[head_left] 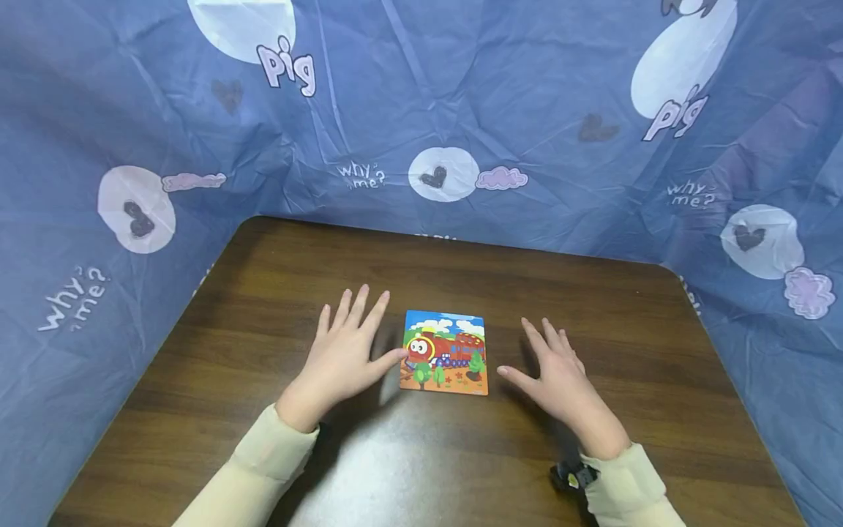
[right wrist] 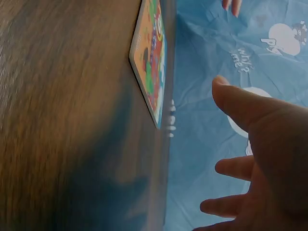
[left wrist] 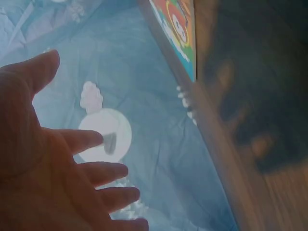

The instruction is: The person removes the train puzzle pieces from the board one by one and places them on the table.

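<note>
A flat square picture board (head_left: pixel 451 377) lies on the brown wooden table, printed with a red cartoon train, green trees and a blue sky. My left hand (head_left: pixel 339 362) is held left of it, fingers spread, with the thumb tip overlapping the board's left edge in the head view. On the other side, my right hand (head_left: pixel 560 377) hovers with its thumb pointing at the board and a gap between them. Neither palm holds anything. The left wrist view shows a corner of the board (left wrist: pixel 185 45); in the right wrist view its thin edge and printed face (right wrist: pixel 150 62) appear.
The wooden table (head_left: pixel 527 285) has rounded far corners. Blue printed cloth (head_left: pixel 395 95) hangs behind it and along both sides. A black strap with a small device (head_left: pixel 571 476) sits at my right wrist. Shadows of the hands fall on the tabletop.
</note>
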Motion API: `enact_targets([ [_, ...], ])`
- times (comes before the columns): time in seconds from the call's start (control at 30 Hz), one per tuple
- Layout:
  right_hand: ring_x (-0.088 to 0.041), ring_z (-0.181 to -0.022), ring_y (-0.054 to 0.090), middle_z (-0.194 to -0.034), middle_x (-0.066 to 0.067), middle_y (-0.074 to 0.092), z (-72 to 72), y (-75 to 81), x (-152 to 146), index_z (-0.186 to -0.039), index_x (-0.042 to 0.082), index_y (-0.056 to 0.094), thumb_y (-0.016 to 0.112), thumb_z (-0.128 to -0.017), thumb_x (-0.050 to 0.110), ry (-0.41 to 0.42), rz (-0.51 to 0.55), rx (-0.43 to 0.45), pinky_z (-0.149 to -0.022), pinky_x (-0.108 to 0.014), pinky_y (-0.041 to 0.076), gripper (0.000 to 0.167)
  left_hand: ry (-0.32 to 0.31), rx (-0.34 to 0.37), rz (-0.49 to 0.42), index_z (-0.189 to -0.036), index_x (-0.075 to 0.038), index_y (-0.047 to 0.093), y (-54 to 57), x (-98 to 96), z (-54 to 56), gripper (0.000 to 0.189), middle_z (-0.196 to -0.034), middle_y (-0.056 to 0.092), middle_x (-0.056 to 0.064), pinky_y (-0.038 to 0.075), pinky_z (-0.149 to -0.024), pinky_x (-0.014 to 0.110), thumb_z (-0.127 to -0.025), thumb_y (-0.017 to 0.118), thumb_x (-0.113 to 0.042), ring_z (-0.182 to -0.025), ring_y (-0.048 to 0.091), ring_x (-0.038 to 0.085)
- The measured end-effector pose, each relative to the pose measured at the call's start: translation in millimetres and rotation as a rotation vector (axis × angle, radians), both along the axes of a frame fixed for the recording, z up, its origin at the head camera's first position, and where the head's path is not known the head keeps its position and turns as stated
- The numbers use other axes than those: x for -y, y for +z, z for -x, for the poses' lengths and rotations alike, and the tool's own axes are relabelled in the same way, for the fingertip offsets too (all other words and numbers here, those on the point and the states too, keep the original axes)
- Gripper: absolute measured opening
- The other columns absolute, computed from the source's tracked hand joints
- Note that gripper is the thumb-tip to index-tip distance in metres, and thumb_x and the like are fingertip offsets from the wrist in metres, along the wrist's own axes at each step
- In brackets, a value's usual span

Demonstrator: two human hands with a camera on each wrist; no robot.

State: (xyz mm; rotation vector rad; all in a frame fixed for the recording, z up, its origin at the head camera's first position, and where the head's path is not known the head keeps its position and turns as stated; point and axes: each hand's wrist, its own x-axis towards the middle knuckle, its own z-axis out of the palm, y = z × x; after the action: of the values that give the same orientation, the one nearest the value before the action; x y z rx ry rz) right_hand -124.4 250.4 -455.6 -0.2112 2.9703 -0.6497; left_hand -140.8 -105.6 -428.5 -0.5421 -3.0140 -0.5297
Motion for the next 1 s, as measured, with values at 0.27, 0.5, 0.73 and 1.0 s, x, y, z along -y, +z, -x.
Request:
enact_targets([
  [0.27,-0.049,-0.147,0.02,-0.161,-0.029,0.024,14.9,-6.5,17,-0.16,0.006,0.031,0.07,-0.094,0.052,0.07,0.097,0.049,-0.107,-0.07,0.027,0.089,-0.091,0.091,0.041,-0.164,-0.015,0.02,1.8,-24.2,8.0,0.096,-0.167,0.012,0.019,0.011,-0.117,0.061,-0.093,0.059,-0.067,-0.151,0.007,0.042],
  [0.5,-0.043,-0.143,0.033,-0.156,-0.027,0.035,30.8,-15.9,29,-0.154,0.0,0.04,0.074,-0.095,0.04,0.105,0.127,0.04,-0.11,-0.06,0.032,0.08,-0.146,0.193,0.101,-0.165,-0.014,0.017,-8.2,-47.5,15.1,0.096,-0.168,0.008,0.017,0.013,-0.118,0.058,-0.095,0.059,-0.065,-0.152,0.005,0.041],
  [0.73,-0.046,-0.142,0.033,-0.154,-0.029,0.037,45.8,-21.0,40,-0.149,-0.001,0.048,0.074,-0.095,0.039,0.093,0.086,0.074,-0.111,-0.061,0.03,0.072,-0.177,0.286,0.072,-0.162,-0.005,0.021,-16.7,-67.7,21.7,0.097,-0.166,0.012,0.021,0.017,-0.117,0.057,-0.094,0.068,-0.054,-0.15,0.009,0.045],
  [1.0,-0.046,-0.141,0.036,-0.15,-0.029,0.043,64.3,-23.6,50,-0.143,-0.002,0.054,0.076,-0.094,0.035,0.134,0.074,0.039,-0.111,-0.059,0.03,0.065,-0.15,0.359,0.184,-0.16,0.001,0.022,-24.3,-84.7,25.4,0.104,-0.166,0.015,0.021,0.02,-0.117,0.055,-0.09,0.071,-0.057,-0.151,0.01,0.043],
])
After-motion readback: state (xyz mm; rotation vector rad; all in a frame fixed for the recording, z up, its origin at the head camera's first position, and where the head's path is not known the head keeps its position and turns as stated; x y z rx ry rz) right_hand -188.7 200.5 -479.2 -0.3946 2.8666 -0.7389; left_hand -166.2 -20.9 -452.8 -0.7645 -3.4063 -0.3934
